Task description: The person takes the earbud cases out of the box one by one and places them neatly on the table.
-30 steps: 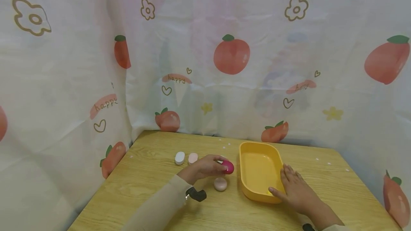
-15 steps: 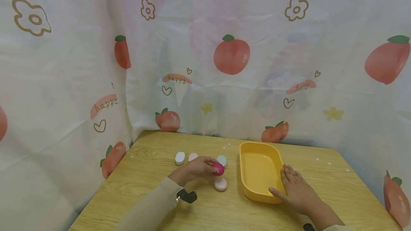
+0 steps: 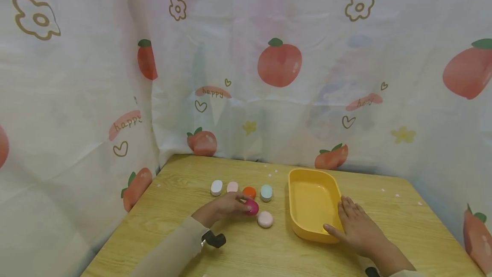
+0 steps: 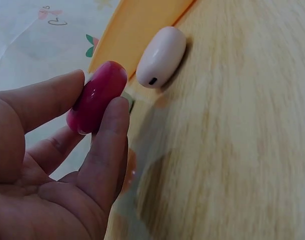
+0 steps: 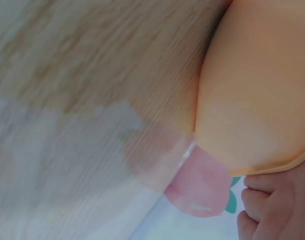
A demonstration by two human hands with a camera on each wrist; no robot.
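My left hand (image 3: 226, 205) pinches a glossy magenta earbud case (image 3: 251, 207) between thumb and fingers, just in front of the row of small cases. In the left wrist view the magenta case (image 4: 98, 97) is tilted, with a pale pink case (image 4: 161, 57) beyond it showing a dark slot. That pale pink case (image 3: 265, 219) lies right of the left hand in the head view. On the right, straight fingers of my right hand (image 3: 361, 230) rest along the side of a yellow plastic box (image 3: 313, 235), thumb at its near corner.
Behind the left hand a row holds a white case (image 3: 217, 187), a light pink case (image 3: 232, 187), an orange case (image 3: 249, 192) and a mint case (image 3: 266, 193). A patterned curtain (image 3: 238, 131) hangs behind the wooden table (image 3: 184, 178).
My left hand has moved left with the magenta case, away from the box, uncovering the mint and orange cases. My right hand has stayed on the box. The head view has shifted slightly.
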